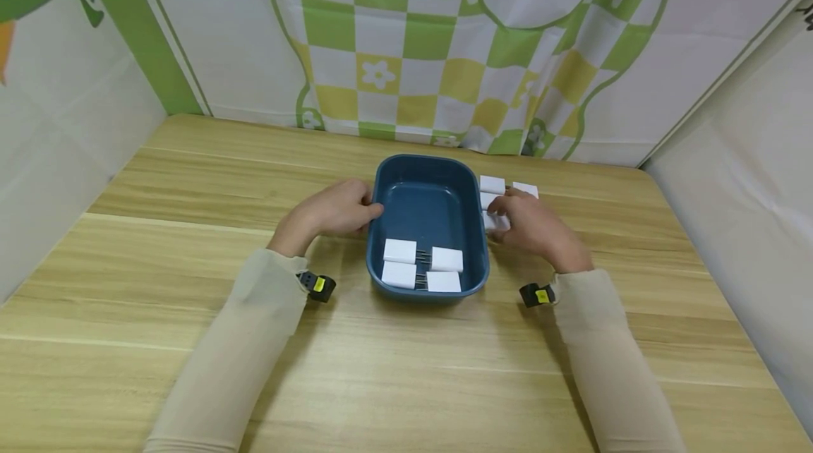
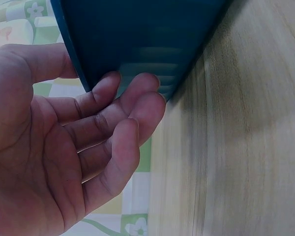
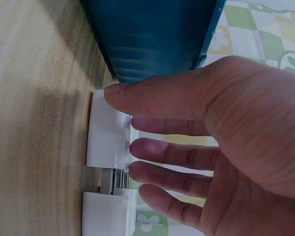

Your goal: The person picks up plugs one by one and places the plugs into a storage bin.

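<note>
A dark blue rectangular bin [image 1: 428, 216] stands on the table, with several white charger plugs [image 1: 400, 251] lying at its near end, metal prongs facing inward. My left hand [image 1: 339, 209] grips the bin's left side, thumb over the rim and curled fingers against the outer wall [image 2: 147, 29]. Right of the bin, my right hand [image 1: 530, 224] holds a white charger plug [image 3: 108, 132] low at the tabletop between thumb and fingers. More charger plugs [image 1: 492, 184] lie just beyond that hand, one [image 1: 525, 190] partly hidden by it.
A light wood table [image 1: 406, 368] spans the view. Behind it hangs a green, yellow and white checked curtain [image 1: 432, 37], close to the table's far edge. Pale fabric [image 1: 730, 135] covers the right side. Each wrist wears a small black camera [image 1: 320, 288].
</note>
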`<state>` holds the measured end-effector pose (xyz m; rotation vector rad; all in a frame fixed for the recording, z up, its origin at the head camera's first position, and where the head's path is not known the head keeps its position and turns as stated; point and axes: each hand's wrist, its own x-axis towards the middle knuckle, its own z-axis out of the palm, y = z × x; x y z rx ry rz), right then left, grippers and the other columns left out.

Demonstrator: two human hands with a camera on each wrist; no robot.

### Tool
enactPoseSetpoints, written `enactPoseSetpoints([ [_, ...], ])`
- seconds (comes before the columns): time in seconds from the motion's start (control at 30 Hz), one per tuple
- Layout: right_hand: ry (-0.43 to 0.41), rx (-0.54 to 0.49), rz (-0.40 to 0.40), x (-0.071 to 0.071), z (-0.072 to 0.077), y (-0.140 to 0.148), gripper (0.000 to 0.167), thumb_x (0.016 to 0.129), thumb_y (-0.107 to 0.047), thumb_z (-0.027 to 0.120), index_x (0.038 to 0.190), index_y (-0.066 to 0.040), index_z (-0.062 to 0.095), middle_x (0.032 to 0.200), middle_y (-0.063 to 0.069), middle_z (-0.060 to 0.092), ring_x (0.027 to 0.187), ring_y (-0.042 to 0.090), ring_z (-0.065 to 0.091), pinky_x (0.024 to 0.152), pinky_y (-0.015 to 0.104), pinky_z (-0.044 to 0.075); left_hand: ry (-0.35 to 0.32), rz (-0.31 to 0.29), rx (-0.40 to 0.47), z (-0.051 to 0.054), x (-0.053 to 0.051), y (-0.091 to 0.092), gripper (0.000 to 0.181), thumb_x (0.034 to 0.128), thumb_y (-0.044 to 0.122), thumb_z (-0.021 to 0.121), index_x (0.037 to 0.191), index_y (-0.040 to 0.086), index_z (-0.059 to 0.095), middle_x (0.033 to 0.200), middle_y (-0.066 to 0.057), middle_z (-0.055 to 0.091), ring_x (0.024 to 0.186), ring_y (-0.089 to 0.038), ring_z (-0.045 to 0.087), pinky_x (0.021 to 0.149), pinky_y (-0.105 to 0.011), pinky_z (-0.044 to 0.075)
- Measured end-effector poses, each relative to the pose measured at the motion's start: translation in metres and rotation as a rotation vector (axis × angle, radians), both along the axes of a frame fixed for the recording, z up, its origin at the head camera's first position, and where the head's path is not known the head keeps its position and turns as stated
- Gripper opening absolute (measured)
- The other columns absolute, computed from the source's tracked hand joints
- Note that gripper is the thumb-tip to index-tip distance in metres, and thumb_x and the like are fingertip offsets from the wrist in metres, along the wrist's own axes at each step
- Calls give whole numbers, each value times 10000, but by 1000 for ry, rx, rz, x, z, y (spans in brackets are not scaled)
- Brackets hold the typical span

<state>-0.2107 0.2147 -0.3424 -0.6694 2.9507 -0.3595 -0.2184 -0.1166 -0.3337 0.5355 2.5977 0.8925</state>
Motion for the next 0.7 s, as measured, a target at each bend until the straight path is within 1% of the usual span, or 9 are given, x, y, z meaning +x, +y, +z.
enactPoseSetpoints([
  [0.17,-7,5,-8,-1,-2,-1,353,882,-122,773,1180,46,687,1179,220,650,1099,388,586,957,526,466,8,0,-2,0,-1,0,287,1031,229,522,830,51,623,760,-89,643,659,-200,549,608,-317,440],
  [0.43,-17,15,-40,0,-3,-3,374,877,-133,777,1194,33,672,1192,218,617,1093,384,551,949,529,455,17,-3,-7,-2,-1,0,297,1029,231,525,813,54,627,761,-95,653,653,-198,547,607,-317,437],
  [0.7,-6,32,-46,0,-5,-3,392,867,-127,785,1203,30,658,1166,193,594,1078,376,524,947,517,441,19,-2,-11,-1,-1,1,294,1031,236,521,830,49,625,754,-84,646,655,-202,549,609,-322,441],
])
